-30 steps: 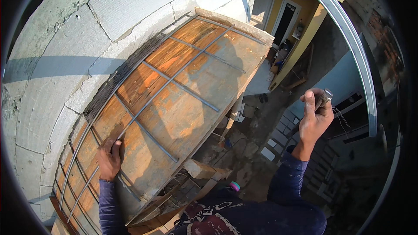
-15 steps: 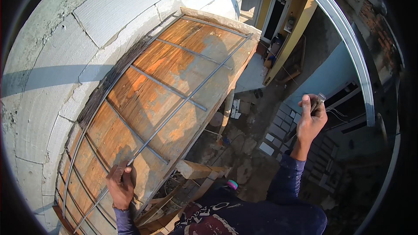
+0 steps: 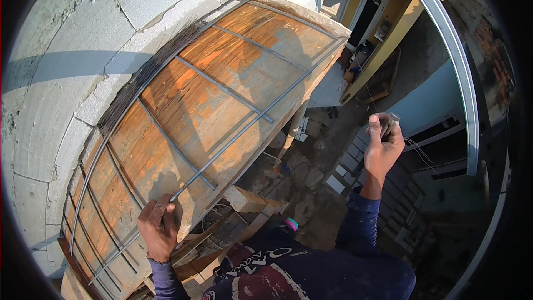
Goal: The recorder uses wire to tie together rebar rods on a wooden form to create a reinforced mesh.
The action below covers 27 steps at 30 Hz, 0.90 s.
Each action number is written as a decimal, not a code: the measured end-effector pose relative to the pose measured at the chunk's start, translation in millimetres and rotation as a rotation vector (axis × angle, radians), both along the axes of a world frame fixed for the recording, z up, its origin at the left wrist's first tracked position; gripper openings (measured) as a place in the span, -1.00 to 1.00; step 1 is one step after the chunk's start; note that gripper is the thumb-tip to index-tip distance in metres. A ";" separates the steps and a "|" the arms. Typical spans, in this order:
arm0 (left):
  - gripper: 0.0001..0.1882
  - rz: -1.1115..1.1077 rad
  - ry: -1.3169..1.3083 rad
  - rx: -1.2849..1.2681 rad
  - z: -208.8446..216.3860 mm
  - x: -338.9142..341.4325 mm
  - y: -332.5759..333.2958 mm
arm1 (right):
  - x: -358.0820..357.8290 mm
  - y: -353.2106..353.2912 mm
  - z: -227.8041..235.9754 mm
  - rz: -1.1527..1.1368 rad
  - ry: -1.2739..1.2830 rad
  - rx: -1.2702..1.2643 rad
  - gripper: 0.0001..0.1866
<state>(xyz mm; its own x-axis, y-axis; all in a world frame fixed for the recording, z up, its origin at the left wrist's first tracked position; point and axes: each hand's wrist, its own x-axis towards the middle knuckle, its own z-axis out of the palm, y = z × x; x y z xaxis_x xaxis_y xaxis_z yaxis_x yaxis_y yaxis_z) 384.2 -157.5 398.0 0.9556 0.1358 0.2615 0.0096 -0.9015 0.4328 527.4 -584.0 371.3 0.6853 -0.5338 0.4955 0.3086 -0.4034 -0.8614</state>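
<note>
My left hand [image 3: 159, 229] is closed around a long steel rebar [image 3: 239, 134] at the lower left. This rod lies lengthwise over the ends of several shorter crossbars [image 3: 208, 80], close to the outer edge of a weathered wooden board [image 3: 222, 105]. Raised out to the right, away from the board, is my right hand [image 3: 385, 147]. Its fingers wrap a small tool with a squarish grey metal end [image 3: 395, 117]; the rest is hidden in the palm. Thin loose wires [image 3: 420, 153] hang beside that hand.
A pale block wall [image 3: 61, 89] borders the board on the left. On the right a curved-looking metal channel [image 3: 455, 44] runs down. Far below lie the ground and stacked tiles [image 3: 347, 161]. A wooden beam [image 3: 247, 199] supports the board's near side.
The long rebar in my left hand has shifted across the crossbars toward the board's outer edge. My right hand still grips the tool; the whole view has swung slightly.
</note>
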 end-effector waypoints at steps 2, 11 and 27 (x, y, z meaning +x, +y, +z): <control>-0.76 0.000 -0.072 0.013 -7.1 -10.6 -2.0 | 3.6 16.3 -7.3 0.070 0.030 -0.015 -0.82; -0.61 -0.046 -0.054 0.173 -11.8 -19.6 -30.5 | 3.8 88.1 -13.3 0.421 0.244 -0.095 -0.64; -0.65 -0.019 -0.152 0.215 -25.2 -35.1 -70.5 | 56.9 41.0 -58.7 0.653 0.090 -0.620 -0.66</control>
<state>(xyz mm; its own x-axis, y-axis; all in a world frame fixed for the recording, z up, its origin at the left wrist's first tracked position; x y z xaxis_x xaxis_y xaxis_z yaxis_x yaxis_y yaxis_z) 349.1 -228.1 372.8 0.9052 0.0436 0.4227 -0.0587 -0.9723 0.2261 584.2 -543.1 312.5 0.8083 0.3197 0.4945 0.5807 -0.5716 -0.5797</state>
